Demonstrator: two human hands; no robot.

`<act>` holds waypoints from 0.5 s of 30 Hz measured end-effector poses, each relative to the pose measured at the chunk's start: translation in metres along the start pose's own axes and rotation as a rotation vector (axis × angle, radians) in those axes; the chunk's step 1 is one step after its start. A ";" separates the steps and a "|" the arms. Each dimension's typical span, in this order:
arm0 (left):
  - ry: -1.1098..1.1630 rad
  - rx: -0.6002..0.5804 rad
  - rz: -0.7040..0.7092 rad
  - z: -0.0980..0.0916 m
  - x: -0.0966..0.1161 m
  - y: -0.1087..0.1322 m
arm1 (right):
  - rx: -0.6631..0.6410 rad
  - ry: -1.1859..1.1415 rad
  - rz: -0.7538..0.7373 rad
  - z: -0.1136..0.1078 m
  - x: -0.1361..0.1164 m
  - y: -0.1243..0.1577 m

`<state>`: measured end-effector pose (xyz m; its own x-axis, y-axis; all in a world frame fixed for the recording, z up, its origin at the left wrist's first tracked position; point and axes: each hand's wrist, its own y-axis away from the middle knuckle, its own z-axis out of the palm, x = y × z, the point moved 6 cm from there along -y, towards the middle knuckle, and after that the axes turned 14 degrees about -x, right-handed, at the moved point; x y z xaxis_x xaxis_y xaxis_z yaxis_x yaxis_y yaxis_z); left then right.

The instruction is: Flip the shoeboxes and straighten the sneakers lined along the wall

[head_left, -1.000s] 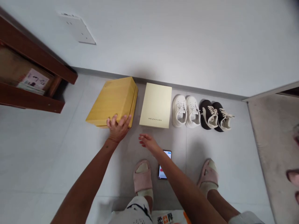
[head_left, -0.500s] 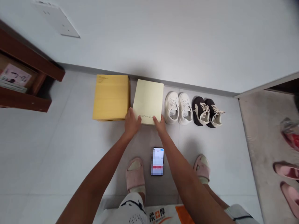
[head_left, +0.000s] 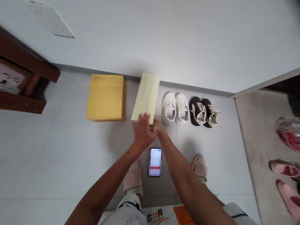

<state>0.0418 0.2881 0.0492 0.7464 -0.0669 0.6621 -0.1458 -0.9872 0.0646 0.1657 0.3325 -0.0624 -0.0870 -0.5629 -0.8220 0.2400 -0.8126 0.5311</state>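
A cream cardboard box is tilted up on its side between the yellow box and the white sneakers, slightly blurred by motion. My left hand has its fingers on the box's near end, the thumb apart. At the lower right corner of that end, my right hand grips the box, its fingers partly hidden. To the left, against the wall, stands a yellow box. A pair of white sneakers sits just right of the cream box.
Dark sneakers stand right of the white pair. A lit phone lies on the floor between my slippered feet. A brown wooden frame stands at left. Pink slippers lie at far right, and a printed package at the bottom.
The cream box has turned from lying flat, lettered face up, onto its side. My left hand has shifted from its left edge to its near end.
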 end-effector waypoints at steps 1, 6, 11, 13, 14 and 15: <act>-0.041 -0.039 0.081 0.006 0.012 0.005 | 0.033 -0.020 0.022 -0.003 -0.004 0.006; -0.059 -0.005 0.099 0.005 -0.002 -0.002 | 0.257 0.060 -0.025 -0.035 -0.050 0.042; -0.036 -0.387 0.199 0.004 -0.021 -0.024 | 0.406 0.454 0.045 -0.043 -0.079 0.044; -0.080 -0.236 -0.017 -0.037 -0.055 -0.035 | 0.378 0.461 0.017 -0.040 -0.074 0.038; -0.115 -0.054 -0.214 -0.068 -0.081 -0.038 | 0.344 0.436 -0.023 -0.039 -0.070 0.036; -0.142 0.103 -0.421 -0.097 -0.109 -0.039 | 0.302 0.399 -0.069 -0.037 -0.065 0.034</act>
<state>-0.0967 0.3477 0.0472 0.8095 0.3309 0.4851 0.2489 -0.9416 0.2269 0.2150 0.3472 0.0014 0.2975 -0.4525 -0.8407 -0.0486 -0.8866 0.4600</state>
